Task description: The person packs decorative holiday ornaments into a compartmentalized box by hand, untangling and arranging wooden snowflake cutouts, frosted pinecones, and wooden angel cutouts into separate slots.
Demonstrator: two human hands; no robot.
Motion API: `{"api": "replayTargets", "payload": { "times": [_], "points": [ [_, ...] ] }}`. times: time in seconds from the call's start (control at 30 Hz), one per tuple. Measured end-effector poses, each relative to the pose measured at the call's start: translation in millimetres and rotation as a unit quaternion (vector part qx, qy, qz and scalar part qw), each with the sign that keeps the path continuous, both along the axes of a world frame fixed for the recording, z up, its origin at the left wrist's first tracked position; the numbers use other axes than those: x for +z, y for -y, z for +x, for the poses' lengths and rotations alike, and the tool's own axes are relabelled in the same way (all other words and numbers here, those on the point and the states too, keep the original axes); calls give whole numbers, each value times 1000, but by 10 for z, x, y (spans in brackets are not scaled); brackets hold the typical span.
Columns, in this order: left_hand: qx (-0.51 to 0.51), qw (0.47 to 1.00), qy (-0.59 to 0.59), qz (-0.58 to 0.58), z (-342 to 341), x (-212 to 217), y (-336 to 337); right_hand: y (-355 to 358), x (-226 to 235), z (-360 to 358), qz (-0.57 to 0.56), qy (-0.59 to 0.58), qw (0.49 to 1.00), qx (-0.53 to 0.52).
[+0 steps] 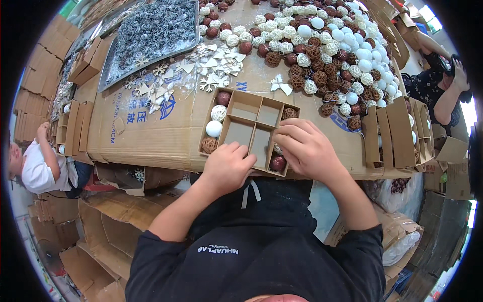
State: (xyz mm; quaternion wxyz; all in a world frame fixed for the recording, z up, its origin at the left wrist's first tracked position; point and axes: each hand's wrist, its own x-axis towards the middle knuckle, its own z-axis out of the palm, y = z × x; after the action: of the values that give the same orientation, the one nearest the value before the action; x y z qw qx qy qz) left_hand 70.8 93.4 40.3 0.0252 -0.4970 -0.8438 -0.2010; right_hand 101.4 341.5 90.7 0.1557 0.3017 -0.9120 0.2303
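A shallow divided cardboard box (pixel 239 130) lies at the near edge of the work surface. Down its left column sit a glittery dark red ball (pixel 223 98), a white woven ball (pixel 219 113), a smooth white ball (pixel 214 129) and a brown rattan ball (pixel 209 145). The right column shows a brown rattan ball (pixel 290 114) and a dark red ball (pixel 277 162). My left hand (pixel 229 165) is closed over the box's near side. Fingers bent, my right hand (pixel 303 146) reaches into the right column; its fingertips hide what they grip.
Heaped balls (pixel 332 50) cover the far right. White wooden cutouts (pixel 219 65) lie beside a metal tray (pixel 103 80) of small silvery pieces. More divided boxes (pixel 392 133) stand at right. One person (pixel 43 161) is at left, another (pixel 443 90) at right.
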Motion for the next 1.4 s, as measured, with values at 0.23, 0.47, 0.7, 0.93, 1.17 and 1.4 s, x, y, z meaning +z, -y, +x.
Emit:
{"api": "replayTargets", "payload": {
  "times": [0.23, 0.47, 0.7, 0.93, 1.17, 1.4],
  "points": [
    [15, 1000, 11, 0, 77, 32, -158, -164, -138, 85, -92, -43, 989, -108],
    [-52, 995, 68, -43, 104, 487, -1, -284, -254, 283, -198, 35, 958, -206],
    [83, 994, -19, -62, -542, 1015, 615, -566, -747, 488, -182, 49, 937, -293],
    [375, 878, 81, -288, -759, 1257, 1354, -460, -766, 497, -161, -11, 943, -291],
    [387, 887, 36, -249, -1145, 869, 1717, -481, -778, 479, -109, -6, 960, -257],
    [398, 891, 9, -218, -1547, 776, 1741, -461, -791, 471, -124, 10, 954, -273]
  ]
}}
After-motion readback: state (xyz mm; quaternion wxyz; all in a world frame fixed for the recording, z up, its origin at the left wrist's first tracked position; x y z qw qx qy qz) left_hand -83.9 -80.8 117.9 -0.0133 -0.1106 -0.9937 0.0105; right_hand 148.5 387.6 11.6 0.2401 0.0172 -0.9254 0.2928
